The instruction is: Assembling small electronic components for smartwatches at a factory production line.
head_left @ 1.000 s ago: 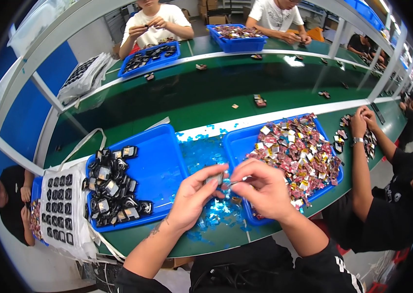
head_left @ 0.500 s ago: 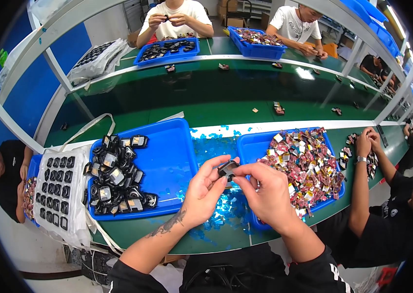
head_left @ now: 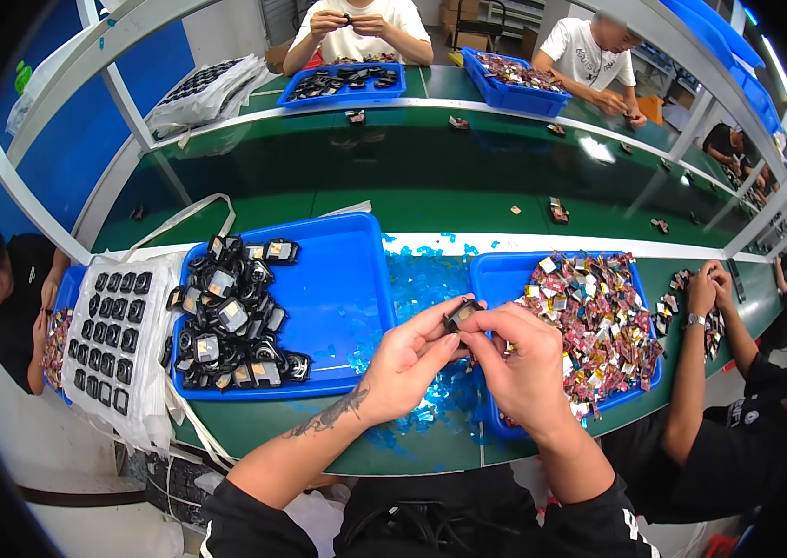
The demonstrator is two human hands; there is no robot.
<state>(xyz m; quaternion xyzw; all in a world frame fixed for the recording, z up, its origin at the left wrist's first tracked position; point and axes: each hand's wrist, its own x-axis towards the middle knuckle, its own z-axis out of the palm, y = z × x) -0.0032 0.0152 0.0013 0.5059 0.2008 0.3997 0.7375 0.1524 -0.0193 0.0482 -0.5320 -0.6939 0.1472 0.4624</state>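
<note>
Above the gap between trays: we see both hands pinching one small dark part (head_left: 460,314)
Left hand (head_left: 404,365): grips it from the blue left tray (head_left: 337,279) side; equally near
Right hand (head_left: 522,363): closed on its other end; axis unclear

Left forearm (head_left: 319,428) bare, dark tattoo near wrist. Right forearm (head_left: 570,446) bare, unmarked. Black sleeves pushed up above elbows, white marking on right sleeve (head_left: 630,535). Both hands bare, no gloves.

Small black plastic part w/ shiny metal face (head_left: 461,314) pinched btwn my left hand (head_left: 409,361) & right hand (head_left: 519,368). Blue moulded plastic tray, smooth, semi-gloss (head_left: 342,298). Black glossy plastic pieces w/ silvery metal faces (head_left: 231,314) piled in it. Glossy foil-like pink/silver bits (head_left: 593,321). Green matt tabletop (head_left: 430,209), littered w/ shiny blue film scraps (head_left: 426,279). Clear crinkly plastic bag (head_left: 119,339).
</note>
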